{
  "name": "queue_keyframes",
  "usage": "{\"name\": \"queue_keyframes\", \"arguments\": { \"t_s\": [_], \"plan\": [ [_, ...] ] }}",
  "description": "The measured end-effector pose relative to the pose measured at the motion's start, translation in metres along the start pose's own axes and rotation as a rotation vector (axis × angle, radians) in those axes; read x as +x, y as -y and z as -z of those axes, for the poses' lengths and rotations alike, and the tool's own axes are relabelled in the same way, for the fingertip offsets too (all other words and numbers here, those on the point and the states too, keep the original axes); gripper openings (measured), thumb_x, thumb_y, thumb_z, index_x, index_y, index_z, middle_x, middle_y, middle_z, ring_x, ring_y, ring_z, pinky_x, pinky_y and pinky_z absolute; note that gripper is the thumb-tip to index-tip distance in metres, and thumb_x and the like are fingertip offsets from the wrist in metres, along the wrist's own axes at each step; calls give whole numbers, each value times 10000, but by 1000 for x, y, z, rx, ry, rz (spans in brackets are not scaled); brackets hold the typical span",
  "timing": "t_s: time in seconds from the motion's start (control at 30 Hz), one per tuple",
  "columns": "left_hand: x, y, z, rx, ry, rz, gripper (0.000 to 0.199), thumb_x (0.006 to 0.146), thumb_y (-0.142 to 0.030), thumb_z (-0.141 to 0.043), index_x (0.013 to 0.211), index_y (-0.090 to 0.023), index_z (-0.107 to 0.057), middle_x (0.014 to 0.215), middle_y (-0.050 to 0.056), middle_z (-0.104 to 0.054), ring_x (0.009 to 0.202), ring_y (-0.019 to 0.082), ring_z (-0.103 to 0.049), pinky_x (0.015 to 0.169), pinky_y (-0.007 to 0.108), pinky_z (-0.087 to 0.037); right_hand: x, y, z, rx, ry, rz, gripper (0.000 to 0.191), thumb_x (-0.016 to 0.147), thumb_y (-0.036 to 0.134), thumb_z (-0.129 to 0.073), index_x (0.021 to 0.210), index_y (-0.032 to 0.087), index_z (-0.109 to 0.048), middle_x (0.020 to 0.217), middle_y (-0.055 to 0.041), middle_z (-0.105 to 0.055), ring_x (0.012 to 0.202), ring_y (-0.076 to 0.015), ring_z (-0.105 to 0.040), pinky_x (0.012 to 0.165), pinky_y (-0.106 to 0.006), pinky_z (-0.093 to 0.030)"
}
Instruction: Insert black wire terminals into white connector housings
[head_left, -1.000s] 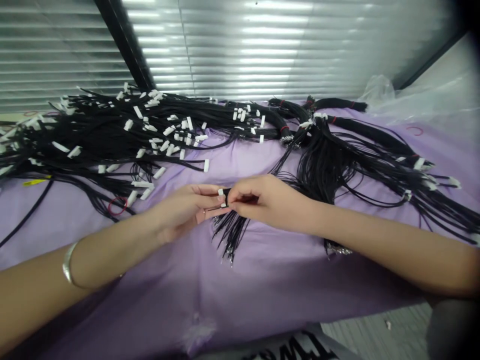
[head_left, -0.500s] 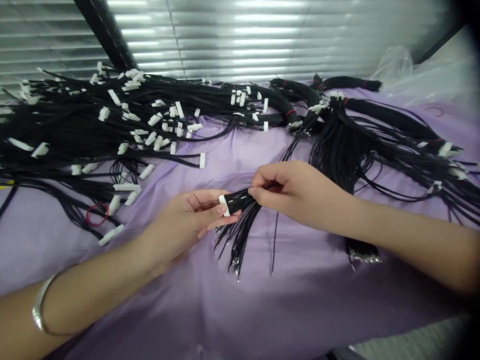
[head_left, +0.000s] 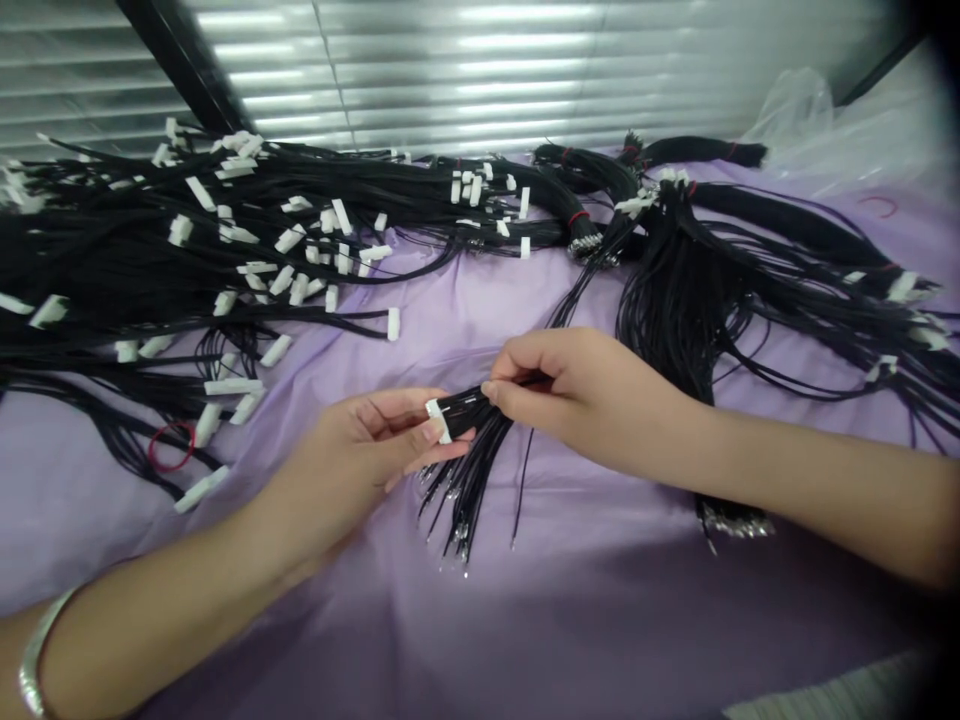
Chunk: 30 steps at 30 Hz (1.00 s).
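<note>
Right hand drawn back, apparently pinching wires; left hand grips connector; cables behind.

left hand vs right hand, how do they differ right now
The left hand grips a white connector; the right hand pinches black wires. The left hand's fingers point rightward in the picture, the right hand's leftward. The left hand's arm wears a silver bangle; none shows on the right hand's. Both are bare.

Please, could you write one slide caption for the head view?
Left hand holds a white plug, right hand pinches black wires, above purple cloth.
</note>
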<state>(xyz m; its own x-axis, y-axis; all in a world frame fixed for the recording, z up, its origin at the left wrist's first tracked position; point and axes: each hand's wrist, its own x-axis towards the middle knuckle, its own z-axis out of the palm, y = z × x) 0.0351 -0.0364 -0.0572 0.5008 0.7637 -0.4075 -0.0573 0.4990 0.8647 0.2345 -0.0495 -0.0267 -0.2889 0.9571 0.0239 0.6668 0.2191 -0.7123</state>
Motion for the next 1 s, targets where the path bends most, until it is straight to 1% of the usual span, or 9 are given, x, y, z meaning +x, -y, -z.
{"name": "queue_keyframes", "arguments": {
  "t_s": [0.13,0.23,0.4,0.53,0.63,0.77,0.87,0.93,1.0],
  "plan": [
    [0,0,0,1,2,20,144,804,-176,-693,930,-219,-749,884,-40,-748,809,50,-669,745,79,-502,1,0,-1,15,-2,-3,182,818,198,-547,644,156,-580,533,75,-495,494,-31,-396,457,-181,-308],
    [1,1,1,6,-26,16,151,785,-179,-712,927,-216,-747,897,-37,-750,815,66,-680,767,104,-517,2,-1,-2,52,1,-9,163,813,191,-550,660,154,-591,548,72,-503,511,-33,-404,464,-176,-317],
    [1,2,2,43,-43,17,183,773,-205,-726,953,-222,-744,918,-27,-751,822,80,-687,783,118,-515,1,-1,-1,110,62,-5,149,803,160,-548,662,154,-597,555,69,-501,507,-38,-393,451,-176,-311],
    [-2,1,1,74,-39,16,187,794,-210,-708,977,-225,-740,971,-28,-744,873,94,-677,842,157,-507,1,-1,-5,34,25,53,165,818,166,-541,673,154,-619,589,55,-569,529,-46,-452,493,-185,-339],
    [-4,1,0,99,-30,-2,173,792,-204,-708,961,-210,-745,971,-18,-746,884,101,-670,843,169,-511,1,-1,-9,-18,11,109,167,821,159,-537,688,156,-637,612,47,-600,545,-51,-482,523,-193,-350],
    [-4,0,-4,133,-30,-26,172,803,-178,-691,966,-196,-744,971,-6,-748,903,113,-665,846,185,-520,0,-1,-14,-61,10,116,161,819,153,-542,709,150,-660,610,41,-601,536,-53,-470,521,-199,-339],
    [-3,-1,-5,155,-33,-42,183,816,-176,-679,987,-199,-739,974,-11,-749,933,115,-661,835,175,-523,0,0,-18,-72,-3,144,177,834,174,-552,695,141,-656,593,41,-579,522,-50,-441,520,-201,-323],
    [-4,0,-5,153,-19,-60,194,821,-174,-674,1001,-211,-734,976,-22,-749,949,114,-659,840,173,-523,0,0,-20,-80,-25,166,179,837,170,-562,687,135,-653,589,40,-573,522,-51,-432,526,-201,-318],
    [-4,1,-4,139,-7,-72,199,826,-171,-668,1009,-220,-731,976,-30,-749,952,113,-660,850,180,-524,0,0,-23,-104,-55,193,158,833,154,-577,703,126,-662,612,27,-590,548,-60,-456,546,-202,-330]
  ]
}}
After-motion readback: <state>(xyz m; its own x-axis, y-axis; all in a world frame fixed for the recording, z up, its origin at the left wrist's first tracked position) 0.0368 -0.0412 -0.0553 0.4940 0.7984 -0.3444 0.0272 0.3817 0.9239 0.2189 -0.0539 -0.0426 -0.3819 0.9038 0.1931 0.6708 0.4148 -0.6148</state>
